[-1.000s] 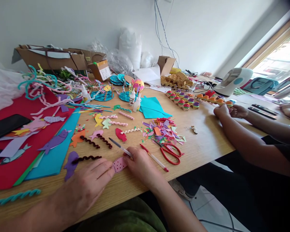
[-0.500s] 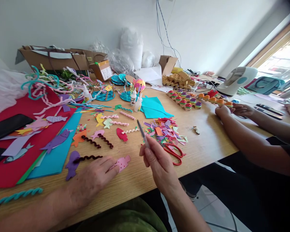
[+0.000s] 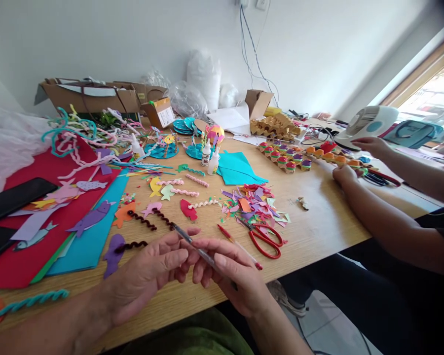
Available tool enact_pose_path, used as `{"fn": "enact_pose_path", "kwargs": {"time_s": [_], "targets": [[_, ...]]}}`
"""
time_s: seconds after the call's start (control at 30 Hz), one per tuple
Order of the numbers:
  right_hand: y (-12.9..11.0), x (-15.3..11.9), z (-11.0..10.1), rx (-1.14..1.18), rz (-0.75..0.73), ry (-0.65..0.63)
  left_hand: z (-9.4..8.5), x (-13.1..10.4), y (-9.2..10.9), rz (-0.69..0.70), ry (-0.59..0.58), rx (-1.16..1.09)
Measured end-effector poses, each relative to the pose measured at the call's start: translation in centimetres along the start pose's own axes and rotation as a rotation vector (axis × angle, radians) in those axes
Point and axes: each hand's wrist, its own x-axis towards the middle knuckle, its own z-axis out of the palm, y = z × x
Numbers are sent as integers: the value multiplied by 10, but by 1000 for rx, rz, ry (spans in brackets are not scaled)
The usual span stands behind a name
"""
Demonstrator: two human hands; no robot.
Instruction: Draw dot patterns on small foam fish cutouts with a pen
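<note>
A dark pen lies slanted in my right hand, its thumb on top and its tip pointing up and left. My left hand is close beside it, with fingers curled near the pen; whether they pinch anything is hidden. Just right of my hands, a red-ended pen lies beside red-handled scissors. Beyond my hands are a red paper fish with a pale twisted stem and a pink fish with a dark one. A purple fish lies left of my left hand.
Coloured paper scraps, glue bottles and teal sheets lie farther back. Red sheets and a black phone are at left. At right, another person's hands reach around painted egg cartons.
My left hand has lifted off the pink paper fish and come beside my right hand. The pen has tilted lower. The red-ended pen now shows on the table. The other person's far hand has moved back.
</note>
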Motion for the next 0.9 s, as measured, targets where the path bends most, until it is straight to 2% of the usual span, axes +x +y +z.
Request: {"fn": "enact_pose_path", "kwargs": {"time_s": [0.2,0.33,0.4,0.5,0.6,0.73,0.8,0.9], "targets": [[0,-5,5,-120,-38,-50,6,0,-5,41,-64,-71],[-4,-11,9,-250,-65,-60,10,-2,-4,69,-60,-146],[-5,-12,11,-226,-59,-80,13,-5,-2,71,-69,-197],[-4,-10,11,-41,-1,-170,18,-9,3,51,-107,-280],[2,-6,12,-23,-58,-206,22,-10,5,58,-52,-316],[13,-1,18,-393,-287,28,26,-7,3,74,162,-238],[14,1,20,-488,-366,144,26,-7,1,66,194,-169],[8,2,17,-529,-463,288,18,-9,-2,70,182,-27]]}}
